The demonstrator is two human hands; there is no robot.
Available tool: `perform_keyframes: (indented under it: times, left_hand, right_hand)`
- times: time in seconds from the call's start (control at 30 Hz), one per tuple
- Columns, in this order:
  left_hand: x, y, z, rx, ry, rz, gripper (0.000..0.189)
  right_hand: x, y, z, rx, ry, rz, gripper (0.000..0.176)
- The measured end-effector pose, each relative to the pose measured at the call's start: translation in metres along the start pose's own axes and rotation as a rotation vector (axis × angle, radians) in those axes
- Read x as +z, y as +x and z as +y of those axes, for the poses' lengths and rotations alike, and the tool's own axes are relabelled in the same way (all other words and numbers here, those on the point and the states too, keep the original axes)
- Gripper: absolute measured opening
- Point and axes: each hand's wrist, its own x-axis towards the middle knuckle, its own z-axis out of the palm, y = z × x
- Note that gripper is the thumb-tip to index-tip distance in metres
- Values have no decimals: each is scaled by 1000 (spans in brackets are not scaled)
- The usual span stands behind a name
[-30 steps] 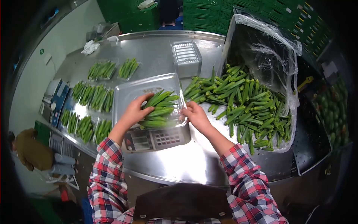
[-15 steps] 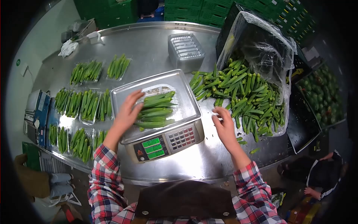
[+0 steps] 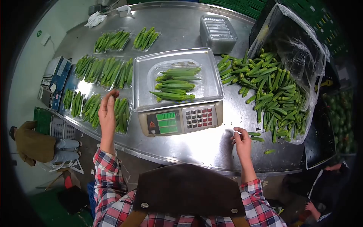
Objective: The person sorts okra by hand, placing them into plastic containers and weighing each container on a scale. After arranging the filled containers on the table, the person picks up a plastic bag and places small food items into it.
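A clear plastic tray of okra (image 3: 177, 84) rests on the metal pan of a weighing scale (image 3: 179, 125), whose top green display reads about 0.178. To the left of the scale my left hand (image 3: 107, 117) is raised beside the packed okra trays (image 3: 90, 109), its fingers stretched out and holding nothing. My right hand (image 3: 242, 140) hovers over the table's front part, right of the scale. Its fingers are loosely bent and apart, with no item in them, close to a few loose okra pods (image 3: 256, 137).
A large okra heap (image 3: 276, 94) spills from a plastic-lined black crate on the right. Stacked empty clear trays (image 3: 218, 34) stand behind the scale. More filled trays (image 3: 145, 38) lie at the back left. One person (image 3: 36, 143) is at lower left, another at lower right.
My left hand has come off the okra on the scale and moved left. The right hand has drawn back toward the front edge. The display reading differs, and the whole view has shifted.
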Motion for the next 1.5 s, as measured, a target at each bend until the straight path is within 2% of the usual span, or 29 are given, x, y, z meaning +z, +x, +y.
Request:
perform_keyframes:
  times: [0.1, 0.3, 0.37, 0.47, 0.5, 0.53, 0.57, 0.63, 0.67, 0.77, 0.83, 0.97, 1.07, 1.13, 1.33, 1.43, 1.5]
  left_hand:
    - [14, 7, 10, 59, 65, -1, 30]
    - [70, 33, 34, 281, 218, 12, 29]
    - [80, 47, 31, 271, 324, 58, 31]
    - [90, 62, 2, 229, 494, 81, 35]
    - [93, 64, -4, 232, 527, 90, 36]
    - [96, 68, -4, 237, 559, 97, 36]
    - [104, 69, 8, 321, 488, 96, 36]
    - [126, 66, 18, 531, 622, -81, 32]
    - [132, 68, 22, 640, 686, -166, 31]
    - [141, 79, -19, 396, 683, -515, 24]
    - [140, 75, -16, 424, 620, -477, 21]
    - [140, 72, -11, 396, 565, -444, 20]
    - [137, 71, -10, 372, 500, -393, 20]
    - [129, 68, -4, 363, 433, -348, 18]
    - [116, 56, 2, 70, 233, -376, 14]
    - [121, 61, -19, 275, 458, -424, 14]
    - [127, 56, -15, 267, 428, -315, 12]
  right_hand:
    - [-5, -1, 16, -27, -115, -13, 18]
    - [-11, -19, 14, 72, 3, 12, 16]
    - [-13, -17, 15, 86, 31, 27, 17]
    - [0, 3, -8, -10, -34, -1, 18]
    - [6, 16, -13, -169, -151, -33, 18]
    - [17, 23, -40, -212, -103, -59, 17]
    - [27, 35, -56, -286, -88, -90, 16]
    - [48, 63, -67, -528, -197, -81, 17]
    - [57, 73, -79, -549, -239, -73, 18]
    - [79, 106, -91, -605, -306, -94, 19]
    - [87, 121, -98, -615, -350, -116, 21]
    - [116, 137, -116, -664, -638, -175, 18]
    - [128, 152, -110, -708, -741, -291, 18]
    - [120, 157, -111, -674, -624, -329, 19]
    - [69, 183, -116, -503, -305, -347, 19]
    - [67, 191, -123, -370, -212, -299, 19]
    - [79, 185, -130, -531, -279, -307, 19]
